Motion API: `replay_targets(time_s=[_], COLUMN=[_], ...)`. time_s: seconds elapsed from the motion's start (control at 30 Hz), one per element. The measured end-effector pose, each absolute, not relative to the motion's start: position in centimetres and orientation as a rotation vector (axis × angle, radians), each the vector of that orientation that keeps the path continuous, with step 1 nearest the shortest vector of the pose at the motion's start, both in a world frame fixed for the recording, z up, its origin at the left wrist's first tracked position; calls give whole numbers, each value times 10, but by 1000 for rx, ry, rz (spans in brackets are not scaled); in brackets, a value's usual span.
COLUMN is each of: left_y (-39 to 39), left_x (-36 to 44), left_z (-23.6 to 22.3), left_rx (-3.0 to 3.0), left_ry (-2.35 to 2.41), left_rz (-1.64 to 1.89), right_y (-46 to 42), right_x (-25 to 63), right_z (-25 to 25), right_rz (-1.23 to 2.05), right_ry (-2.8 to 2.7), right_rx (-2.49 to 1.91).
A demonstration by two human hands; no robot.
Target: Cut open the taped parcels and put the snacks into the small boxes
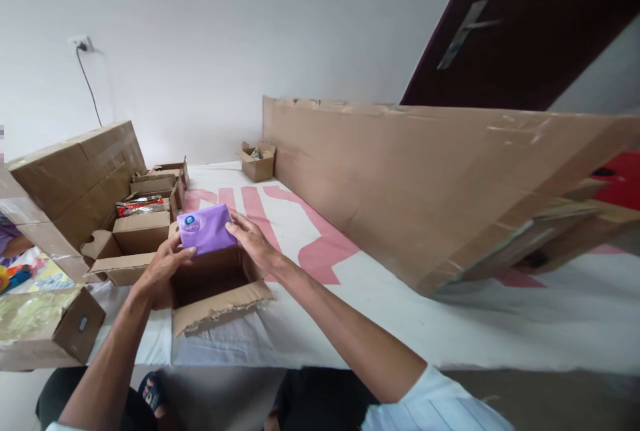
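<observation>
A purple tissue pack (213,234) with a blue round logo is held up between both hands, above an open cardboard box (223,304). On the pack's left end, my left hand (167,264) grips with its thumb across the front. My right hand (250,237) closes on the right end, thumb also on the front face. Beneath the pack, the box's inside is dark and its near flap hangs folded outward with a torn edge.
Several open cardboard boxes (143,234) line the left, one holding red and silver packets (143,205). A long cardboard panel (400,177) stands at the right. A small box (257,163) sits at the back. Another person's arm (15,245) shows far left.
</observation>
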State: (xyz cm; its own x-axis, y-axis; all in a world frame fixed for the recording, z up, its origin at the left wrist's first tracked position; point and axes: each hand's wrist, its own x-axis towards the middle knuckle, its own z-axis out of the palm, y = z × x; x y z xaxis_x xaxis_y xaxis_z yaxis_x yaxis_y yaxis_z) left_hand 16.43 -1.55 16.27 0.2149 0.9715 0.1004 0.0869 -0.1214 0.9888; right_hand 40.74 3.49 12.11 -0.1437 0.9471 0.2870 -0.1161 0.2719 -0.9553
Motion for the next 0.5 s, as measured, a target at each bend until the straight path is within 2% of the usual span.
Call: replay_targets(time_s=[0.5], left_y=[21], left_x=[155], left_z=[147], left_rx=[1539], left_ry=[1066], left_rz=[1078], right_y=[70], right_x=[396], right_z=[100], right_rz=[1141], right_ry=[-1358], right_rx=[-782])
